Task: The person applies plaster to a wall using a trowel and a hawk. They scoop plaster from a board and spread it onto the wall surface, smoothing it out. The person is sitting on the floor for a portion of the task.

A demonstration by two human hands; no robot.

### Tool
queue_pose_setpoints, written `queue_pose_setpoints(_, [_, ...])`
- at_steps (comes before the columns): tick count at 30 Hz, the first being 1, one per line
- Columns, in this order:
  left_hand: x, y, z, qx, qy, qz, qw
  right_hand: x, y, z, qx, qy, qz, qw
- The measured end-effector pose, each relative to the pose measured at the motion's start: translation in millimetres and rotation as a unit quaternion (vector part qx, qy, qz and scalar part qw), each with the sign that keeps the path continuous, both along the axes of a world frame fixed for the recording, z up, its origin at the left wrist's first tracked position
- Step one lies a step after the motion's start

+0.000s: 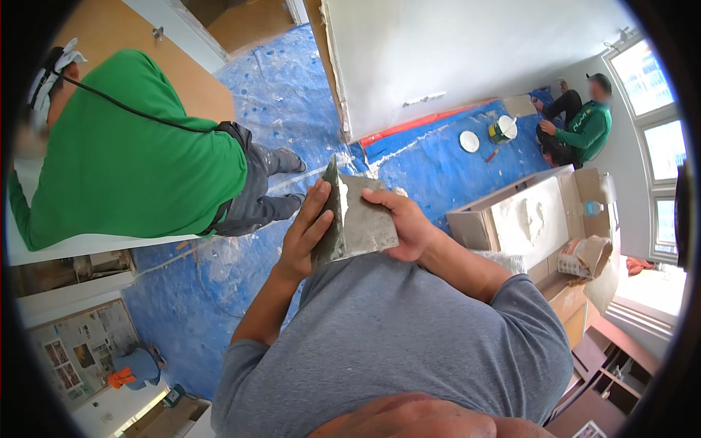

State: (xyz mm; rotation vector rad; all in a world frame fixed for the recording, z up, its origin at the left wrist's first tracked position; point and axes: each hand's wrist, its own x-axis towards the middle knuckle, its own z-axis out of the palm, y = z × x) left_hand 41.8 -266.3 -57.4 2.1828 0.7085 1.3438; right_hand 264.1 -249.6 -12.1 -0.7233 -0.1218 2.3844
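Note:
In front of my chest, both hands hold thin grey plates that look like putty blades. My left hand is closed on a tilted grey plate, its fingers along the outer face. My right hand grips a squarish grey plate, thumb on top and the other fingers mostly hidden beneath. The plates meet at an angle, and I cannot tell whether they are joined. White putty sticks to the squarish plate near where they meet. Another white lump shows beside my right thumb.
Blue sheeting covers the floor. A person in green leans over a white surface at left; another person sits by the windows. A bucket, a white lid and a putty-smeared cabinet are at right.

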Motion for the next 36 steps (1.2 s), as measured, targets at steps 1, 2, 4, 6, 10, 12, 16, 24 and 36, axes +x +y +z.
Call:
queue_pose_setpoints(1, [-6,-3,-3,-0.015,-0.004,-0.010,1.000,0,-5,2,0.012,0.016,-0.004,1.000])
queue_pose_setpoints(2, [-12,-5,-4,-0.017,0.016,-0.022,0.999,-1,-9,0,0.012,0.003,-0.014,1.000])
queue_pose_setpoints(4, [-21,-3,0,-0.017,0.056,-0.046,0.997,-3,-15,-3,0.016,-0.023,-0.035,0.999])
queue_pose_setpoints(6, [-24,-5,4,-0.016,0.051,-0.050,0.997,-6,-19,-2,0.022,-0.022,-0.049,0.998])
queue_pose_setpoints(10, [-42,-3,1,-0.027,0.081,-0.060,0.995,-4,-19,5,0.051,-0.011,-0.111,0.992])
queue_pose_setpoints(12, [-45,-8,-3,-0.118,0.064,-0.048,0.990,1,-16,13,0.058,-0.020,-0.163,0.985])
queue_pose_setpoints(16, [-37,-41,-23,-0.386,-0.173,0.083,0.902,12,2,28,0.184,-0.104,-0.266,0.940])
queue_pose_setpoints(24, [9,-17,58,-0.586,-0.499,0.013,0.639,-22,-15,-3,0.721,-0.384,-0.253,0.519])
queue_pose_setpoints(36, [22,5,37,-0.639,-0.504,-0.049,0.578,74,-9,-37,0.625,-0.625,0.092,0.459])
